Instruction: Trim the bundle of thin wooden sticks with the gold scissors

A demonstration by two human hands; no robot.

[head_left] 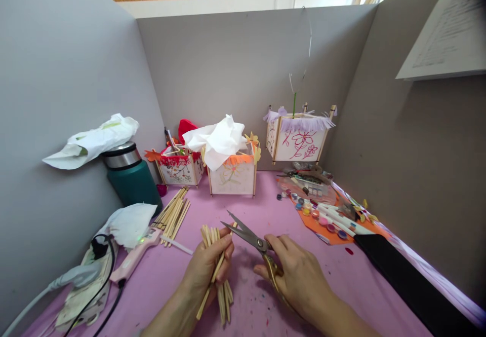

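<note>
My left hand is closed round several thin wooden sticks at the lower middle. One stick lies slanted across the others, its upper end beside the scissor blades. In my right hand is a pair of scissors with gold-coloured handles. Their blades are apart and point up and left, close to the fingertips of my left hand. More sticks lie in a loose pile to the left, near a pink glue gun.
Behind stand decorated paper boxes, one with crumpled tissue on top. A purple-fringed box is at the back right. Paint pots and a black strip lie right. A green bottle and a power strip are left.
</note>
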